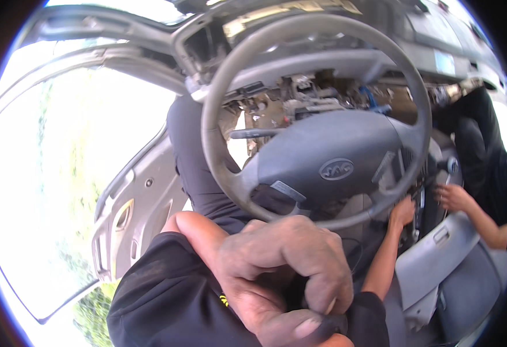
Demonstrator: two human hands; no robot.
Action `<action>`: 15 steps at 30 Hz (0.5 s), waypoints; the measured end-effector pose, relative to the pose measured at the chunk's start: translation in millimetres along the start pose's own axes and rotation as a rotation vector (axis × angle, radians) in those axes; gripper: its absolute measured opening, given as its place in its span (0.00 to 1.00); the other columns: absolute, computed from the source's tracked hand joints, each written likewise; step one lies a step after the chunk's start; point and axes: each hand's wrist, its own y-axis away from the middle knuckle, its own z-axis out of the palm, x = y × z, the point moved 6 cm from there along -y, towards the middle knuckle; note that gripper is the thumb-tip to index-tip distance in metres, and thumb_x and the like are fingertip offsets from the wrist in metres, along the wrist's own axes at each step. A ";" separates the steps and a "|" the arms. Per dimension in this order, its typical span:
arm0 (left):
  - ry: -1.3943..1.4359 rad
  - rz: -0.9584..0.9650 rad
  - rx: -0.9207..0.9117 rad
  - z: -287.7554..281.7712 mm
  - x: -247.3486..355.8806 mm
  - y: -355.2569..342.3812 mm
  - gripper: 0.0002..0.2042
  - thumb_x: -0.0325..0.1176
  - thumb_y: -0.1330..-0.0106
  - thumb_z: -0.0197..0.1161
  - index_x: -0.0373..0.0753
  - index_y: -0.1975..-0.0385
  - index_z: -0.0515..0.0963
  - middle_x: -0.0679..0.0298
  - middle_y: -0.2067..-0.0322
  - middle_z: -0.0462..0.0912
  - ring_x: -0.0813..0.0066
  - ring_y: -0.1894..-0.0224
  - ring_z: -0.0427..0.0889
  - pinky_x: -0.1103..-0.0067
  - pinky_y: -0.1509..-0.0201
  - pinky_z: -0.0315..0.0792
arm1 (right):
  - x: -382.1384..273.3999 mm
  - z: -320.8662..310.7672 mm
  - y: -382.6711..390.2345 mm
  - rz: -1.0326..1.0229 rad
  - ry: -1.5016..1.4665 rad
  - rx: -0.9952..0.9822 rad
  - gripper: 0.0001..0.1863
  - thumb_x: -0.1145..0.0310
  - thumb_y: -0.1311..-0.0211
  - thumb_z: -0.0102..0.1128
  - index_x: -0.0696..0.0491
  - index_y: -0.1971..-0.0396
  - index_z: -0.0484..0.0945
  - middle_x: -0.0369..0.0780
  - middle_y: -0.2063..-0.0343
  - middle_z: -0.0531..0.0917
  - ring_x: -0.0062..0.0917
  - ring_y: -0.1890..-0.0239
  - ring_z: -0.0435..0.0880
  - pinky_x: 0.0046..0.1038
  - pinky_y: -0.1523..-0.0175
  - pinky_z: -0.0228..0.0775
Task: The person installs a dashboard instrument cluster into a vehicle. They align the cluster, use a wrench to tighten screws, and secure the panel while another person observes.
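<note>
Left hand (282, 272) is curled shut at 6 o'clock, can't tell if anything's in it. Right hand (402, 211) is tucked under the worn grey plastic steering wheel (322, 144) at its 4 o'clock, grip hidden. A co-worker's hand (452, 196) is right beside it, so I'd guess knuckles could get bumped or scraped on the stripped grey dashboard (299, 95).

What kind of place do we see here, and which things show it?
Probably the front of a car under repair. A grey steering wheel fills the view, the dashboard behind it is stripped to bare wiring, and the driver's door stands open to daylight.
</note>
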 end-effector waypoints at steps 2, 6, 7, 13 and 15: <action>0.189 0.056 0.174 7.9 -2.8 -2.9 0.15 0.36 0.29 0.72 0.32 0.64 0.73 0.58 0.79 0.81 0.73 0.84 0.77 0.79 0.83 0.66 | 6.2 -9.9 4.8 0.077 -0.020 -0.028 0.13 0.65 0.21 0.50 0.50 0.50 0.83 0.50 0.50 0.86 0.49 0.47 0.88 0.51 0.48 0.84; 0.262 0.039 0.365 6.6 -9.5 14.2 0.14 0.33 0.28 0.67 0.30 0.64 0.71 0.59 0.82 0.79 0.76 0.86 0.73 0.81 0.86 0.62 | 18.9 -9.7 13.5 0.128 -0.085 -0.072 0.14 0.66 0.26 0.59 0.51 0.45 0.81 0.52 0.48 0.83 0.53 0.46 0.86 0.55 0.46 0.81; 0.174 0.007 0.318 -1.3 -6.1 19.5 0.13 0.35 0.28 0.67 0.32 0.64 0.72 0.59 0.80 0.80 0.75 0.82 0.75 0.79 0.81 0.65 | 15.8 -12.3 21.5 0.100 -0.095 -0.042 0.15 0.66 0.28 0.61 0.52 0.45 0.80 0.52 0.48 0.83 0.54 0.47 0.86 0.55 0.46 0.81; -0.107 0.050 -0.042 -39.1 10.3 16.8 0.07 0.40 0.26 0.69 0.49 0.66 0.80 0.68 0.65 0.88 0.71 0.54 0.75 0.70 0.52 0.68 | -49.9 -74.5 81.6 -0.251 -0.506 0.077 0.28 0.58 0.40 0.73 0.59 0.45 0.78 0.53 0.49 0.82 0.55 0.47 0.83 0.52 0.43 0.76; -0.234 0.055 -0.063 -33.9 9.1 19.1 0.08 0.39 0.23 0.63 0.51 0.68 0.81 0.70 0.63 0.87 0.75 0.60 0.75 0.72 0.52 0.67 | -71.5 -73.7 91.1 -0.466 -0.521 0.229 0.27 0.59 0.38 0.71 0.60 0.46 0.78 0.54 0.50 0.82 0.56 0.48 0.83 0.51 0.43 0.75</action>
